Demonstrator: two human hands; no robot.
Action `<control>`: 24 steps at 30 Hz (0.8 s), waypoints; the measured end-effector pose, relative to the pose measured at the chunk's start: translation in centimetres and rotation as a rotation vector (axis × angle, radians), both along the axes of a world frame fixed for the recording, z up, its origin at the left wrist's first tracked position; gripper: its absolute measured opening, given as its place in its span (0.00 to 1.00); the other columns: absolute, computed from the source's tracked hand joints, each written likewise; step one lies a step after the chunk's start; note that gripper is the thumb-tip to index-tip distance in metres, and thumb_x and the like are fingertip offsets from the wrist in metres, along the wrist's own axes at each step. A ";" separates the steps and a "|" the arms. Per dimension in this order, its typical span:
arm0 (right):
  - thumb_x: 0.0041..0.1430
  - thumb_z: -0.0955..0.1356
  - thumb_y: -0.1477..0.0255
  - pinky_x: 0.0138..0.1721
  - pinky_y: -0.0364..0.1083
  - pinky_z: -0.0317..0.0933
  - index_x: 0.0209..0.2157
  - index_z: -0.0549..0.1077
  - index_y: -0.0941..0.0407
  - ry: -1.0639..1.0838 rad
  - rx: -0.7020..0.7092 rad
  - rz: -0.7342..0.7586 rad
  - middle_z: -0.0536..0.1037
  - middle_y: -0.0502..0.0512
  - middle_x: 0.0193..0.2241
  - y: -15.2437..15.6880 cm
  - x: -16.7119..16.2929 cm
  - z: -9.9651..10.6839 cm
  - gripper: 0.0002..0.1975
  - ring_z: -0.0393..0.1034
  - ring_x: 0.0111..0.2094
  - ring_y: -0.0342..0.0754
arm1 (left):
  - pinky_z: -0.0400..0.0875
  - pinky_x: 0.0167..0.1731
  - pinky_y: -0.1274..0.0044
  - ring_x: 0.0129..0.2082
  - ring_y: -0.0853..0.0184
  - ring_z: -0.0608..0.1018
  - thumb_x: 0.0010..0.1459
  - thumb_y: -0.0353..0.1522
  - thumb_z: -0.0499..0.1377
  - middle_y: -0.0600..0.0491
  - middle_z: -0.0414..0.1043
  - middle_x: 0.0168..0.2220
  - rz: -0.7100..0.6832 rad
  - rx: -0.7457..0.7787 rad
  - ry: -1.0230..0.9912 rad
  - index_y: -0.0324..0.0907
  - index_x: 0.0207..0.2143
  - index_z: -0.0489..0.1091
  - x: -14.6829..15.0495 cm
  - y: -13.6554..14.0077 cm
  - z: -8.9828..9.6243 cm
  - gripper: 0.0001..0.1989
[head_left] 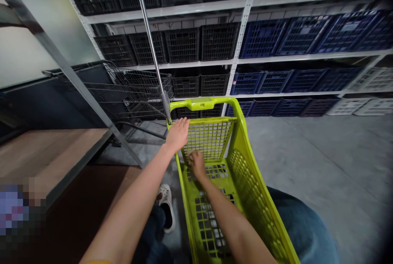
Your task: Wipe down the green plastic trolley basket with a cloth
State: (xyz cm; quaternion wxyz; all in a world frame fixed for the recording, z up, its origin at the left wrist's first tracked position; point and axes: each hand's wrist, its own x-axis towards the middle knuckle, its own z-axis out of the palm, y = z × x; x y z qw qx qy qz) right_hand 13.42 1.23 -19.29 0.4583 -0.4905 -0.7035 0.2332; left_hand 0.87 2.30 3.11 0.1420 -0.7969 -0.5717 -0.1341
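Left hand point(179, 134) laid palm-down over the rim corner of the yellow-green plastic shopping basket point(245, 145), fingers together and reaching to the top of its end panel; thumb hidden, so how firmly it closes I cannot tell. Right hand point(196, 161) inside the basket, low beside the yellow-green lattice end panel point(211, 137), fingers bent; fingertips blurred against something pale, and I cannot tell whether anything is held. Basket: directly before the person, between the legs, its long axis running away from the body; floor and side walls perforated. Yellow-green arched handle point(201, 102) spans the far end. Slim silver metal pole point(150, 39) rises at the far left corner, its base just beside the left hand. Left of basket: white perforated clog point(166, 200) on the floor; further left, brown wood-topped table point(55, 145) with a grey metal frame. Right of basket: blue denim leg point(303, 231) over grey concrete floor point(307, 145). Beyond, on the left, black wire cart point(138, 88). Background: white metal shelving point(196, 8) carrying black slatted plastic crates point(182, 45), dark blue crates point(262, 37) to their right, white crates point(373, 77) at far right.
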 end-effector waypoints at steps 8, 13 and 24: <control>0.53 0.60 0.77 0.52 0.53 0.56 0.38 0.69 0.55 0.106 0.092 -0.572 0.65 0.61 0.44 3.7 8.3 3.8 0.12 0.60 0.47 0.53 | 0.58 0.62 0.63 0.63 0.54 0.64 0.54 0.24 0.52 0.39 0.60 0.64 0.017 -0.002 -0.032 0.34 0.63 0.58 0.4 -0.2 0.0 0.32; 0.55 0.63 0.77 0.55 0.55 0.55 0.50 0.67 0.59 -0.035 0.210 -0.284 0.65 0.64 0.48 0.9 -0.1 3.8 0.20 0.57 0.52 0.55 | 0.58 0.62 0.64 0.63 0.55 0.64 0.56 0.24 0.51 0.40 0.60 0.64 0.040 0.019 0.014 0.34 0.63 0.57 0.2 -0.7 0.1 0.31; 0.55 0.60 0.81 0.50 0.54 0.59 0.42 0.72 0.54 -0.132 0.244 -0.083 0.66 0.60 0.44 2.3 5.2 4.7 0.17 0.59 0.47 0.54 | 0.59 0.62 0.66 0.64 0.56 0.64 0.57 0.25 0.50 0.42 0.59 0.65 0.099 0.005 0.087 0.36 0.64 0.55 -0.4 -1.7 0.3 0.31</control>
